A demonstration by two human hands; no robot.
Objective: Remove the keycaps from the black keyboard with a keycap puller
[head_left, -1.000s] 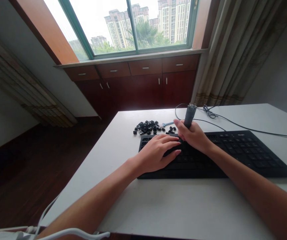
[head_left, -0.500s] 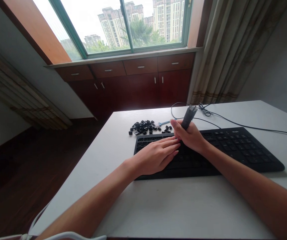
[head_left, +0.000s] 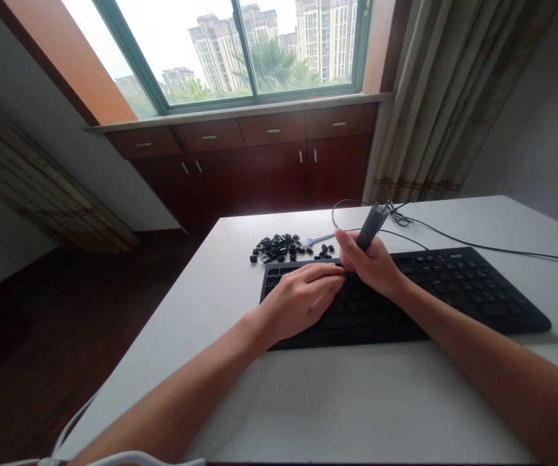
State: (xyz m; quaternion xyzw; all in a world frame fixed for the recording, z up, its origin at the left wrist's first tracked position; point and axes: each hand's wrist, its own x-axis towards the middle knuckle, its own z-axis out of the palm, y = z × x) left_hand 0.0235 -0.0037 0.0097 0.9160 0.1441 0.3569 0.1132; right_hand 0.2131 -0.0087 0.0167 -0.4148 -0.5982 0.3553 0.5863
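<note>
A black keyboard (head_left: pixel 454 294) lies across the white table, with keycaps off at least part of its left side. My right hand (head_left: pixel 369 262) is closed round a dark grey handled tool (head_left: pixel 372 226) held upright and tilted right; metallic-looking prongs stick out at its top. The tool's lower end is hidden by the fist, over the keyboard's middle. My left hand (head_left: pixel 305 294) rests on the keyboard's left half, fingers together and bent, fingertips near the right fist. What they pinch, if anything, is too small to make out.
Loose black keycaps (head_left: pixel 279 247) lie in a heap behind the keyboard, with several more (head_left: pixel 325 251) beside it. A small brush with a blue handle (head_left: pixel 322 239) lies there. A bundled black cable (head_left: pixel 400 217) runs along the back right of the white table (head_left: pixel 337 401).
My left fingers have bent and drawn slightly back toward the left, their tips now closer together. The tool in my right hand tilts a little more to the right.
</note>
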